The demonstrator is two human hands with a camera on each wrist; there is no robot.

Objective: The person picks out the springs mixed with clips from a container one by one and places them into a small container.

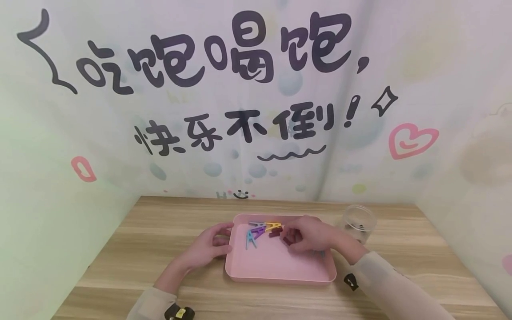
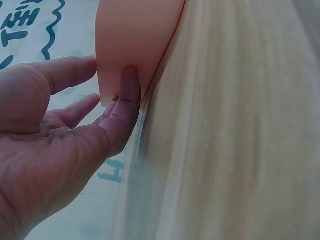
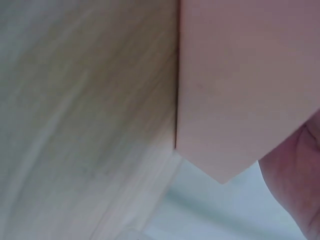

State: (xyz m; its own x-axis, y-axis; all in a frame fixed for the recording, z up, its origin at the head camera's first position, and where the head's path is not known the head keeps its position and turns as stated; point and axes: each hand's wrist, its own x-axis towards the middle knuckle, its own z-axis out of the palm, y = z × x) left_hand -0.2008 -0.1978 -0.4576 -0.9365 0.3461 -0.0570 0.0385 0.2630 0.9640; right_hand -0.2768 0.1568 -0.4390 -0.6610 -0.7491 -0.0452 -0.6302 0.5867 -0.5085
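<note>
The things are carried by a pale brown, wood-grained surface, by which broad, streaky bands of lighter and darker tone are shown. Near its middle, a shallow, pink rectangular tray with rounded corners and a raised rim is set down flat, its base being met closely by the wood grain. Toward the far right, a clear, see-through cylindrical jar with a round mouth is stood upright, just beside the tray, its lower part being partly hidden.
</note>
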